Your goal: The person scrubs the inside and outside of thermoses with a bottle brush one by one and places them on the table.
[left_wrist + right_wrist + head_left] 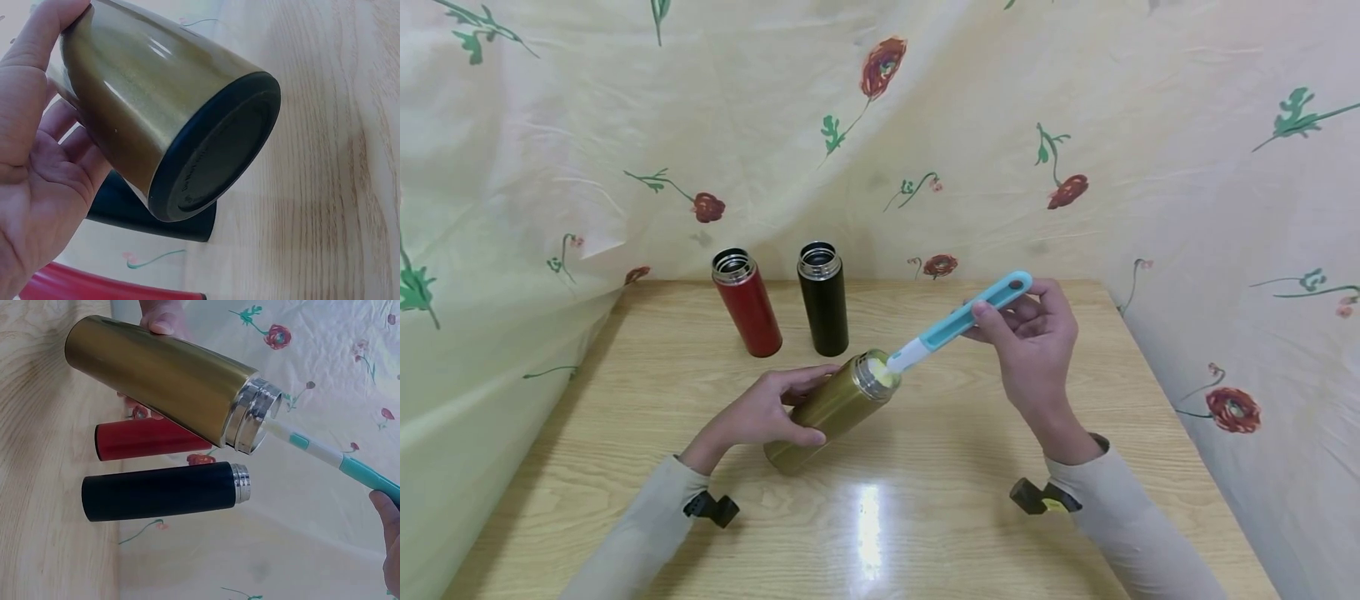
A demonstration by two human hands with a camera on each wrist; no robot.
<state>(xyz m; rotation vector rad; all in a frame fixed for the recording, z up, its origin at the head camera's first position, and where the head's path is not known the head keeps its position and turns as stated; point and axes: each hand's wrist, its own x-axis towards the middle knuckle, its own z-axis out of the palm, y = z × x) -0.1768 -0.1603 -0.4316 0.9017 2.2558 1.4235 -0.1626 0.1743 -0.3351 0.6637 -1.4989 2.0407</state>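
My left hand (778, 408) grips a gold thermos flask (835, 406) round its body, tilted with its open steel mouth up to the right. Its black base faces the camera in the left wrist view, where thumb and fingers (37, 44) wrap the gold side. With my right hand (1037, 342) I hold a bottle brush by its turquoise handle (973, 310), thumb on top. The white neck (315, 450) of the brush runs into the flask's mouth. A pale yellow, sponge-like head (882, 372) shows at the opening; how far it reaches inside is hidden.
A red flask (751, 312) and a black flask (823, 308) stand upright and uncapped behind the gold one, mouths open. The wooden table (955, 517) ends at a flower-patterned cloth (775, 100) hanging at the back and sides.
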